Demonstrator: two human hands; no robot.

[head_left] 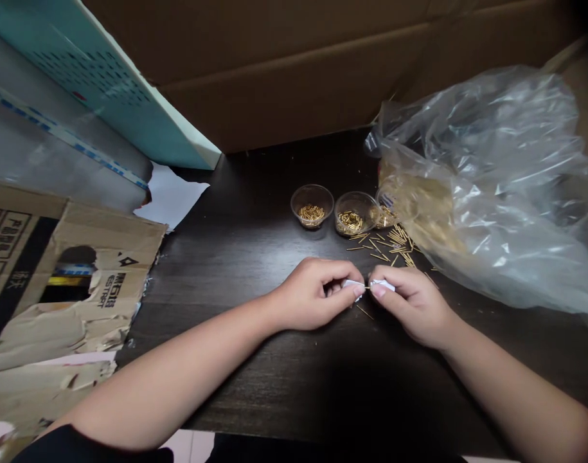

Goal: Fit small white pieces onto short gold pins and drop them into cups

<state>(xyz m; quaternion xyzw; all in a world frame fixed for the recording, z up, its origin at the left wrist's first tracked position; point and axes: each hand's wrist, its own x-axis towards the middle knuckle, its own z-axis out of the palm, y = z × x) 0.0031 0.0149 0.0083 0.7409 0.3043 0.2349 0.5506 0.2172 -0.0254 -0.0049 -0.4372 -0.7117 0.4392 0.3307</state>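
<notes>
My left hand [310, 294] and my right hand [409, 305] meet above the dark wood table [255, 360]. Each pinches a small piece of white tissue [352, 287], and the right one's piece [383, 285] sits close by. A thin brass pin [367, 287] seems to run between the two pieces. Just beyond my hands, loose brass pins [387, 247] lie scattered. Behind them stand clear plastic cups, one [311, 204] and another [351, 213] holding short brass pins, with a third [385, 215] partly hidden by a bag.
A crumpled clear plastic bag [486, 186] holding brass pins covers the right side of the table. Torn cardboard [57, 276] lies at the left, below a teal board [96, 77]. A brown cardboard wall [274, 77] rises behind the table.
</notes>
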